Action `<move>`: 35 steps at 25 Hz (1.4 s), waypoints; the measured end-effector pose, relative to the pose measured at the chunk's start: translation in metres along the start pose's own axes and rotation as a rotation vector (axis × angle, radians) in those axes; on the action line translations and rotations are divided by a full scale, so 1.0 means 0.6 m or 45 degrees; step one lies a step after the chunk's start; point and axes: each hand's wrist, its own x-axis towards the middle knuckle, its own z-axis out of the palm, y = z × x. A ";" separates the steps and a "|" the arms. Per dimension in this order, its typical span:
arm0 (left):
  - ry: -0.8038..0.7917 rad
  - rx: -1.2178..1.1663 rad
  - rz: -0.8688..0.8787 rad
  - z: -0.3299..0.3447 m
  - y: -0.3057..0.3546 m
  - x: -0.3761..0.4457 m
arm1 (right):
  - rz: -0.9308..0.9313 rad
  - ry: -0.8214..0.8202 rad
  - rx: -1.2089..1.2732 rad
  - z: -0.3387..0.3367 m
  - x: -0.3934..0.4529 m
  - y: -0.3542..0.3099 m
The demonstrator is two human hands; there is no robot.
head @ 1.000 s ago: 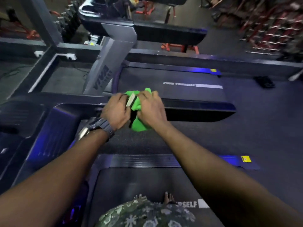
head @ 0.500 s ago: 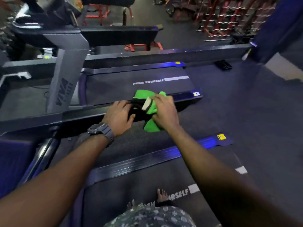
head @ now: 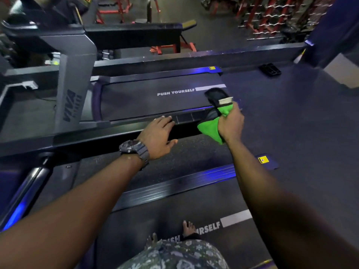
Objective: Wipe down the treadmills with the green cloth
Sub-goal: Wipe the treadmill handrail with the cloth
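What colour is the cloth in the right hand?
Bright green cloth, gripped by the right hand; head view.

"PUSH YOURSELF" – far treadmill belt (head: pixel 155 101); "VIVA" – grey upright (head: pixel 74 90); partial "…RSELF" – near belt (head: pixel 174 216).

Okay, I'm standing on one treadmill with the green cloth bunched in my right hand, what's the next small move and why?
Probably lower the right hand and press the bunched green cloth onto the end of the black treadmill handrail, then draw it back toward the left hand. The cloth sits at the rail's end and hangs loose, while the left hand rests flat on the rail as a brace.
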 end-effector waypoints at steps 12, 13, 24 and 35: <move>-0.039 -0.059 -0.071 0.037 0.049 0.042 | 0.461 -0.365 1.318 0.075 0.018 0.102; -0.035 -0.055 -0.072 0.037 0.048 0.041 | 0.478 -0.418 1.313 0.092 -0.009 0.109; 0.008 -0.036 -0.132 0.042 0.063 0.049 | 0.925 -0.552 1.939 0.136 -0.058 0.078; -0.141 -0.022 -0.004 0.040 0.110 0.106 | 1.124 -0.602 2.282 0.160 -0.127 0.016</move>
